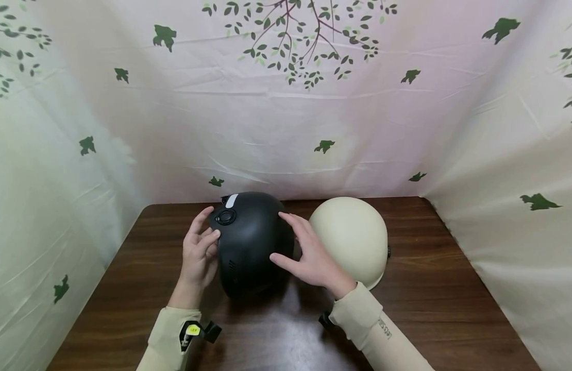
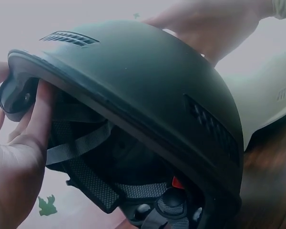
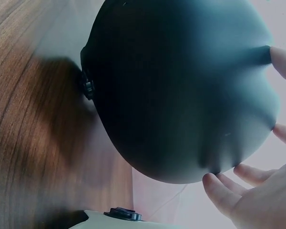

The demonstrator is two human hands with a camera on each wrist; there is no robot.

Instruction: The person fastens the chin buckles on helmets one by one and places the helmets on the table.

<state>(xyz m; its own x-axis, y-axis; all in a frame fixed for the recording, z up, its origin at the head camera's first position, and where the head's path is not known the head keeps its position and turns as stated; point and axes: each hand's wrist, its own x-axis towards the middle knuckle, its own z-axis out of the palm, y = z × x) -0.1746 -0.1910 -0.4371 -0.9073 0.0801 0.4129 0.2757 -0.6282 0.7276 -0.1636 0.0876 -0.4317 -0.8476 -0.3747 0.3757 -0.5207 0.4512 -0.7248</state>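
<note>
My left hand [image 1: 200, 255] grips the edge of a smooth, matte black, dome-shaped helmet [image 1: 255, 242], with fingers inside its rim and the thumb outside. My right hand [image 1: 311, 257] is on the opposite side of the black helmet, its fingers spread and fairly straight, the fingertips touching the rounded shell without grasping it. The black helmet is tipped over, so its hollow faces my left hand; I cannot tell whether its lower edge touches the dark brown wood-grain table [image 1: 105, 309] beneath it. Inside the black helmet I see grey woven straps [image 2: 81, 148] and a small red piece [image 2: 178, 182] near its lower rim, while a slatted dark vent [image 2: 212, 126] is set in its shell. A round black fitting [image 1: 225, 216] sits on the black helmet beside my left fingertips, next to a short white strip [image 1: 232, 200]. Just to the right of the black helmet, partly behind my right wrist, a glossy cream dome-shaped helmet [image 1: 351, 237] rests on the table. Behind the black helmet hangs a pale cloth [image 1: 267, 118] printed with green leaves and birds.
</note>
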